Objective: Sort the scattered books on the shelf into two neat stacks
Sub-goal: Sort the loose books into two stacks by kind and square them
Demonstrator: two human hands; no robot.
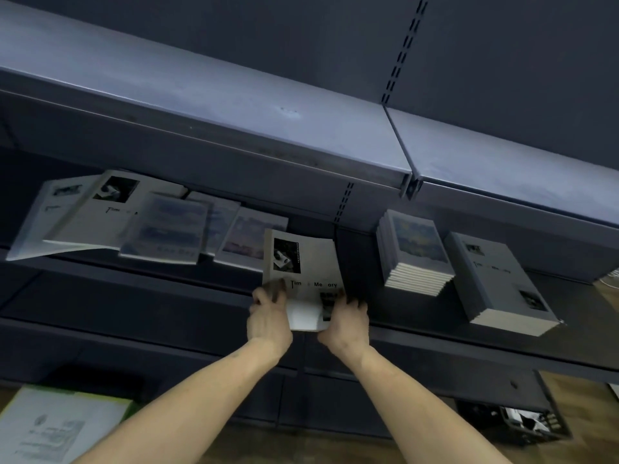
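Both grips close on one thin grey paperback (306,262): my left hand (268,321) pinches its lower left corner, my right hand (346,324) its lower right edge, above the dark metal shelf (418,316). Two neat stacks, blue-covered (415,252) and grey-covered (502,283), sit right; scattered books (110,216) lie left.
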